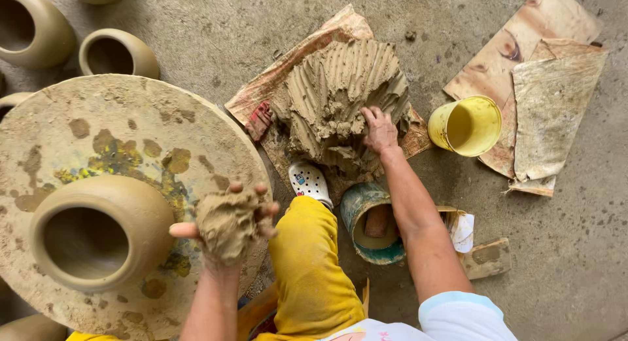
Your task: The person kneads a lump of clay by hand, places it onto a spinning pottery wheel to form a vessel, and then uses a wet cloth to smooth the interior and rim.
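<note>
My left hand (230,224) is raised over the edge of a round potter's wheel (85,125) and grips a rough lump of wet clay (226,220). On the wheel stands an unfired clay pot (98,233) with an open mouth, just left of that hand. My right hand (379,130) reaches forward and digs its fingers into a big furrowed mound of clay (340,92) that lies on a sheet of cardboard (288,73) on the floor.
A yellow plastic cup (466,125) stands right of the mound. A teal bucket (366,217) with a wooden tool sits under my right forearm. Several finished pots (118,52) stand at the upper left. Cardboard scraps (543,86) lie at right. My yellow-trousered leg and white clog (309,181) lie between.
</note>
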